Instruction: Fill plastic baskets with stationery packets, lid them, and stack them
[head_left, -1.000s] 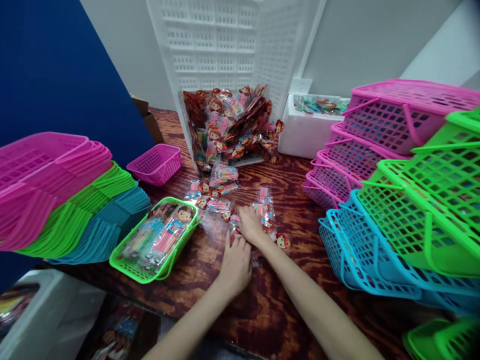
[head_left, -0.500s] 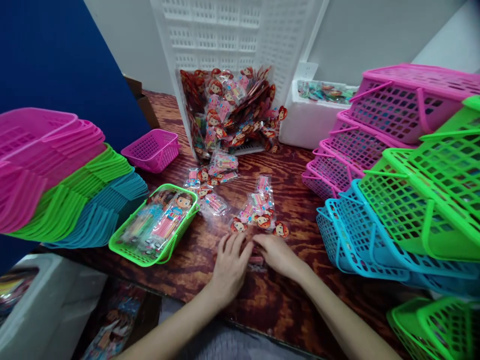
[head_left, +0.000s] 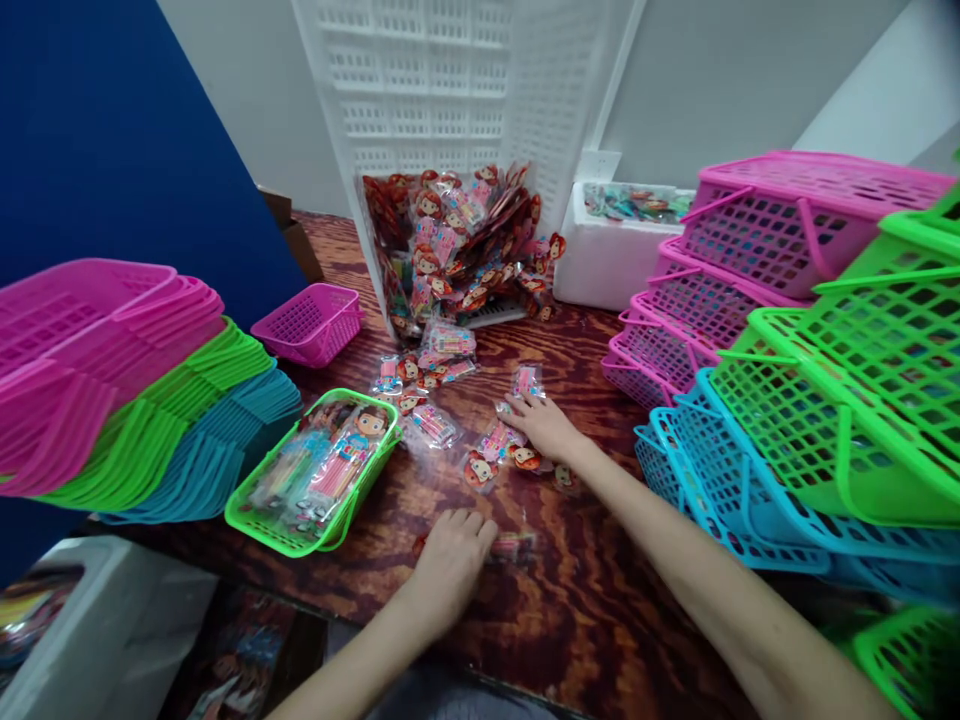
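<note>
The counter [head_left: 585, 625] is reddish brown, streaked with dark, wavy grain. Clear packets [head_left: 435, 425] show pink print and cartoon faces with red hair; the heap [head_left: 454, 245] behind repeats that red and pink. Its crate [head_left: 420, 100] is white, patterned with rows of small slots. A lime-green basket [head_left: 361, 490] holds clear packs [head_left: 337, 470] printed in blue, pink and brown. The nested stack [head_left: 187, 405] at left is banded pink, green and blue. The latticed right-hand baskets [head_left: 787, 400] are pink, lime and sky blue. The panel [head_left: 97, 140] is deep blue; the wall [head_left: 720, 90], pale grey.
</note>
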